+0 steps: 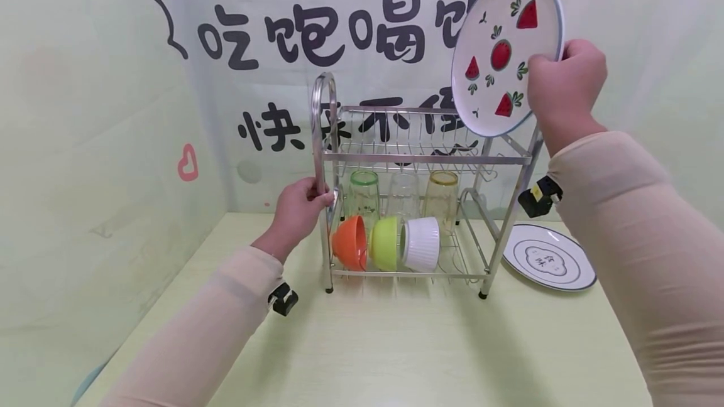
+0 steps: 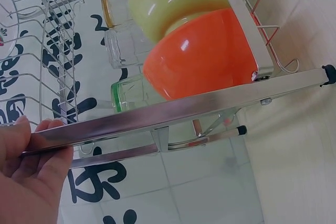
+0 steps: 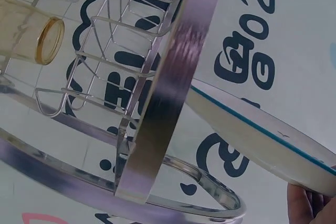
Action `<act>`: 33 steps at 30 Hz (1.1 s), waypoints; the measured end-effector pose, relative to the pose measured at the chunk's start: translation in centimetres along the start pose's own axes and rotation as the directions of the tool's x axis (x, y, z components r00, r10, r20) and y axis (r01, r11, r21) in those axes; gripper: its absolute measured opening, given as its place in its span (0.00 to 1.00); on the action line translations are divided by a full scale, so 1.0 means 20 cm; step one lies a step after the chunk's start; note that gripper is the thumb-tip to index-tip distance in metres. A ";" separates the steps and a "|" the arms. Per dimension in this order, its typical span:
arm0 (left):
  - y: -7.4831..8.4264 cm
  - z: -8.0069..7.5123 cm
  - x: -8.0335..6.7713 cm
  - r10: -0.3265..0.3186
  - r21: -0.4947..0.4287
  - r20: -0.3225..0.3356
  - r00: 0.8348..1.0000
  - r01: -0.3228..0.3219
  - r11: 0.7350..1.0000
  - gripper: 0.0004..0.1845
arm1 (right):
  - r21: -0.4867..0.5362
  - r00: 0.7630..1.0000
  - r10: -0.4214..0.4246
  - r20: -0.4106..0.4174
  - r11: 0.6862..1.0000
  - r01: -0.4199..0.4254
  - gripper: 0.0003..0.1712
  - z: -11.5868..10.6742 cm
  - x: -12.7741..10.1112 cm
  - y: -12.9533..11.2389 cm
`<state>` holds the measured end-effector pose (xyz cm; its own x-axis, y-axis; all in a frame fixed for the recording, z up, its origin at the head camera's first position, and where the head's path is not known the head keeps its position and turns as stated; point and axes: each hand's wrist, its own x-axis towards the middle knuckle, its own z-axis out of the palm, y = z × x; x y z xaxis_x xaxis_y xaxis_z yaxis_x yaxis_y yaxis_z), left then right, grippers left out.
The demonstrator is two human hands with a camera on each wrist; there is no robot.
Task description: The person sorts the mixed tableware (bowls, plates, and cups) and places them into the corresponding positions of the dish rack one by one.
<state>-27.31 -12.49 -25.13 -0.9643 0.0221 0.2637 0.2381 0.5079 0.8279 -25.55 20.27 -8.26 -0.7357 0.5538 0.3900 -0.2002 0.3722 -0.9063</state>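
A two-tier metal dish rack (image 1: 424,159) stands on the table. My left hand (image 1: 300,211) grips its left upright; in the left wrist view the thumb and fingers (image 2: 52,167) pinch the metal bar. My right hand (image 1: 571,83) holds a white oval plate (image 1: 477,30) by its right edge, with watermelon pictures and a blue rim. The plate is tilted up over the right end of the upper tier. In the right wrist view the plate (image 3: 262,137) shows edge-on beside the rack's frame, with only fingertips visible under it.
On the lower tier lie an orange bowl (image 1: 347,244), a green bowl (image 1: 384,244) and a white bowl (image 1: 422,244), tipped on their sides. Behind them stand a green glass (image 1: 364,196), a clear glass (image 1: 403,193) and an amber glass (image 1: 441,200). Another plate (image 1: 571,272) lies right of the rack.
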 end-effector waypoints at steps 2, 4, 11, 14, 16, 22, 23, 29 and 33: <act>0.00 0.00 0.00 -0.001 -0.006 0.002 1.000 0.001 1.000 0.09 | -0.091 0.999 -0.041 0.003 0.995 0.041 0.21 0.02 -0.01 0.01; 0.00 0.00 0.00 -0.003 -0.010 0.004 1.000 0.003 1.000 0.09 | -0.168 0.997 -0.082 0.007 0.982 0.082 0.21 0.04 -0.02 0.02; 0.00 -0.01 0.00 -0.012 -0.048 0.018 1.000 0.013 0.999 0.09 | -0.268 0.990 -0.142 0.024 0.953 0.143 0.23 0.11 -0.04 0.04; 0.00 -0.01 0.00 -0.011 -0.067 0.024 1.000 0.013 0.998 0.09 | -0.297 0.989 -0.147 0.031 0.943 0.149 0.23 0.13 -0.05 0.06; 0.00 -0.01 0.00 -0.013 -0.071 0.024 1.000 0.014 0.997 0.09 | -0.318 0.987 -0.155 0.038 0.935 0.159 0.23 0.14 -0.05 0.07; 0.01 -0.01 -0.01 -0.016 -0.066 0.021 1.000 0.017 0.998 0.09 | -0.343 0.983 -0.177 0.042 0.922 0.181 0.24 0.17 -0.04 0.11; 0.01 -0.01 -0.01 -0.013 -0.065 0.020 1.000 0.014 0.998 0.09 | -0.344 0.984 -0.176 0.042 0.922 0.180 0.24 0.17 -0.04 0.11; 0.00 -0.01 -0.01 0.003 -0.057 0.016 1.000 -0.002 0.998 0.09 | -0.358 0.982 -0.177 0.063 0.915 0.188 0.24 0.18 -0.04 0.14; 0.00 -0.01 -0.01 0.010 -0.049 0.014 1.000 -0.010 0.999 0.09 | -0.371 0.980 -0.178 0.094 0.907 0.200 0.24 0.20 -0.04 0.15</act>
<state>-27.04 -12.73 -25.07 -0.9634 0.0396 0.2653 0.2528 0.4644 0.8487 -28.13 18.05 -11.90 -0.7457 0.4064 0.5281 -0.0891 0.7246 -0.6834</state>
